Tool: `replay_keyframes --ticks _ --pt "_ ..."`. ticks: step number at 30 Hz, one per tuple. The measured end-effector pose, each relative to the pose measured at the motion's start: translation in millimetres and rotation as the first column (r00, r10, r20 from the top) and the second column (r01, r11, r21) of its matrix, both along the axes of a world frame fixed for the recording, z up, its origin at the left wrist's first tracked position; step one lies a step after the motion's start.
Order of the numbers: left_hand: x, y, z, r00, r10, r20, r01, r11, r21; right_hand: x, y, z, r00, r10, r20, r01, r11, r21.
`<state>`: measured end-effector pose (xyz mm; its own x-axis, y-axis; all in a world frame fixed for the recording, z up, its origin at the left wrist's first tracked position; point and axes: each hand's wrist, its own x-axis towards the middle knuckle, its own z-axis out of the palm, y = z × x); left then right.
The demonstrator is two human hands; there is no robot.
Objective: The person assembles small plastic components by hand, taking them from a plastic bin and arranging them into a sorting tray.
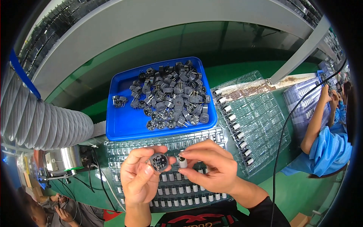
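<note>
My left hand (pixel 138 179) is closed round the rim of a dark grey round housing with a circuit board (pixel 159 162), its board side facing up. Pinched between the fingertips of my right hand (pixel 215 166) is a small white cylinder with a dark end (pixel 183 163). The two parts are close together but apart. Below the hands lies a clear blister tray (pixel 113 147), with rows of similar white cylinders (pixel 174 190) in its pockets. Behind it, a blue tray (pixel 123 130) holds a heap of grey round housings (pixel 176 89), several with metal pins sticking out.
Another clear blister tray (pixel 261 121) at right has one column of white cylinders. A ribbed grey hose (pixel 49 121) and a wire spool (pixel 70 158) stand left. A black cable (pixel 280 140) hangs at right. Co-workers sit at right (pixel 329 143) and lower left (pixel 85 210).
</note>
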<state>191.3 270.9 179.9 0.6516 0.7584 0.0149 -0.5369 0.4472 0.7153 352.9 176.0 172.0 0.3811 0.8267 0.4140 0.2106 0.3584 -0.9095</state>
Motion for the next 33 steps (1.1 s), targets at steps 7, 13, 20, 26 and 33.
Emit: replay_keyframes --ticks 7,13,20,26,33 --pt "1.7 -5.9 -0.8 0.997 -0.029 -0.076 0.041 0.985 0.168 1.6 -3.5 6.9 0.971 -0.096 0.218 0.065 0.987 0.144" --pt "2.0 -8.4 -0.6 0.995 -0.053 -0.079 0.068 0.978 0.200 -1.4 -0.8 1.8 0.964 -0.136 0.228 0.086 0.972 0.220" --pt "2.3 -10.3 1.7 0.996 -0.049 -0.079 0.064 0.978 0.197 -1.9 -2.5 0.4 0.958 -0.136 0.253 0.076 0.969 0.233" --pt "3.4 -10.2 4.3 0.994 -0.058 -0.090 0.077 0.971 0.226 -1.1 -4.5 -1.9 0.906 -0.181 0.382 0.087 0.964 0.250" --pt "4.5 -11.0 7.4 0.963 0.054 -0.264 0.033 0.948 0.316 -1.0 -7.0 0.1 0.861 -0.182 0.475 0.093 0.974 0.205"
